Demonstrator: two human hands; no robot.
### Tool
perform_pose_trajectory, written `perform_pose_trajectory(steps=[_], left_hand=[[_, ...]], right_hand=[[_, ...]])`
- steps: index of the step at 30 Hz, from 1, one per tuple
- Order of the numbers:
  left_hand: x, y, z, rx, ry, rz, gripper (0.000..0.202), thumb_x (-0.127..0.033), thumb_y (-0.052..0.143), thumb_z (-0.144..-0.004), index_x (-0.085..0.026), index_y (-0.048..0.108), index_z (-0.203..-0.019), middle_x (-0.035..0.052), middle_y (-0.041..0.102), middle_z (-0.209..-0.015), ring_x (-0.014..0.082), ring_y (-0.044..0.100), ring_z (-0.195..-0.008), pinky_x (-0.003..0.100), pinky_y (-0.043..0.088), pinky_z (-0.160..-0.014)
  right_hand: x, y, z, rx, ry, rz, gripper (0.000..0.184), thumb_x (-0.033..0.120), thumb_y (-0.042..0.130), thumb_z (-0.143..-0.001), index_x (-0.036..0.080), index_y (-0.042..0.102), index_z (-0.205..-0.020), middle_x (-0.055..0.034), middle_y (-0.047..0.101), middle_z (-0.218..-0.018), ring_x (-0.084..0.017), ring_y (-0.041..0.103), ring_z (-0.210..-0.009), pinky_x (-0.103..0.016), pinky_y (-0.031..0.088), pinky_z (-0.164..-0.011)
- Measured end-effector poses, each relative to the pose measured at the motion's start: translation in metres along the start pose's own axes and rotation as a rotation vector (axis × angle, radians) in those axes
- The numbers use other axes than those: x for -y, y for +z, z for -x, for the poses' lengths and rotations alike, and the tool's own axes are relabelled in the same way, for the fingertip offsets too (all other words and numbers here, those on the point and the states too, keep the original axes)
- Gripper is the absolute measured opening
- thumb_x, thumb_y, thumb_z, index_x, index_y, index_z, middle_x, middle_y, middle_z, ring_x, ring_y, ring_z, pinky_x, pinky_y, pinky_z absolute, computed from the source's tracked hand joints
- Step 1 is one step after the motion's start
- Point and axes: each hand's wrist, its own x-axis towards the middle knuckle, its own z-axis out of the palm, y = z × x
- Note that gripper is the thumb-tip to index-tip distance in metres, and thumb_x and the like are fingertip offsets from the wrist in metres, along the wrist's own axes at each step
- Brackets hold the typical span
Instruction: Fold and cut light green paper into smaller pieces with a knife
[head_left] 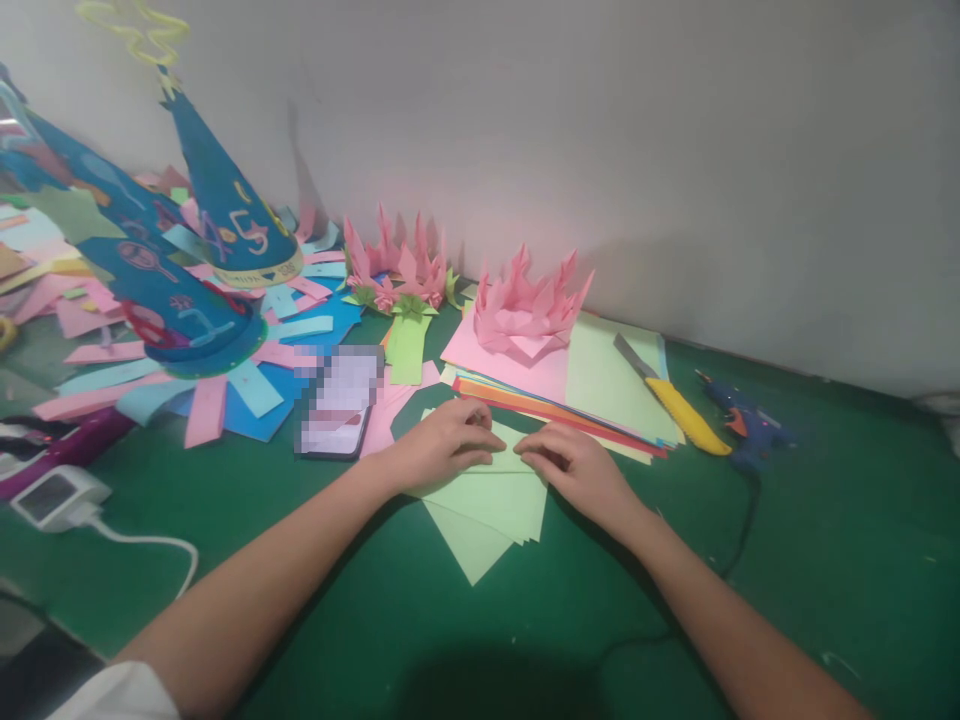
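Light green paper (487, 505) is laid in a small pile on the green table (840, 600), under and between the two hands. A straight edge is seen across the top piece, as if it is folded. The far part of that piece is touched by the fingertips of the left hand (450, 440) and the right hand (581, 475), which are held close together. Fingers are bent toward the thumbs on both hands, but whether the paper is pinched or only pressed down cannot be told. One paper corner is poked out at the near side of the pile.

Just past the hands, a pink paper crown (525, 320) is set on a stack of colored paper (615, 365). A yellow utility knife (686, 412) is laid on the stack's right part, with its handle stuck out past the edge. Near the handle, a blue glue gun (761, 428) is placed. Another pink crown (409, 272) is put near the wall (675, 150). To the left of the hands, a phone (341, 405) is set down. Farther left, two blue cone hats (221, 180) are stood up, ringed by paper strips (206, 410).
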Motion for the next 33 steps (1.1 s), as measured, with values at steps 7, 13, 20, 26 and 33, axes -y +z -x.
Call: perform_pose_trajectory(steps=[7,13,20,26,33], left_hand=[[0.001,0.002,-0.001,0.005,-0.009,0.002,0.018,-0.024,0.057,-0.089,-0.022,0.069,-0.102,0.0054,0.052,-0.094,0.0176,0.048,-0.091,0.03,0.04,-0.079],[0.001,0.002,0.001,0.009,-0.02,-0.001,0.019,-0.024,0.058,-0.088,-0.022,0.069,-0.103,0.0054,0.051,-0.093,0.0176,0.049,-0.091,0.03,0.041,-0.078],[0.003,0.005,0.001,-0.022,0.007,-0.023,0.018,-0.024,0.057,-0.088,-0.023,0.07,-0.102,0.0051,0.051,-0.093,0.0168,0.048,-0.089,0.029,0.04,-0.077],[0.001,0.006,0.001,-0.031,-0.001,-0.016,0.018,-0.023,0.059,-0.087,-0.025,0.072,-0.099,0.005,0.05,-0.093,0.0148,0.047,-0.083,0.028,0.04,-0.073],[0.001,0.005,0.001,-0.023,0.016,-0.014,0.02,-0.027,0.055,-0.09,-0.026,0.071,-0.101,0.0049,0.05,-0.09,0.016,0.047,-0.085,0.029,0.041,-0.074]], right_hand=[[0.0,-0.002,-0.001,0.021,0.006,-0.018,0.013,0.021,0.055,-0.085,0.022,0.067,-0.087,-0.0015,0.064,-0.078,-0.015,0.057,-0.069,-0.027,0.042,-0.063],[-0.003,-0.003,0.001,0.054,0.022,-0.04,0.013,0.02,0.055,-0.084,0.023,0.067,-0.089,-0.0015,0.064,-0.078,-0.015,0.057,-0.069,-0.027,0.043,-0.063],[0.001,-0.005,0.0,0.054,0.021,-0.054,0.016,0.018,0.054,-0.084,0.023,0.069,-0.088,-0.0021,0.064,-0.078,-0.016,0.058,-0.072,-0.028,0.044,-0.065],[0.001,-0.004,0.001,0.047,-0.008,-0.04,0.02,0.02,0.052,-0.086,0.025,0.072,-0.089,-0.002,0.059,-0.073,-0.015,0.057,-0.069,-0.027,0.044,-0.062],[-0.012,-0.011,0.005,-0.015,-0.227,0.069,0.024,0.02,0.048,-0.09,0.023,0.072,-0.091,-0.0047,0.054,-0.077,-0.016,0.052,-0.072,-0.029,0.043,-0.063]])
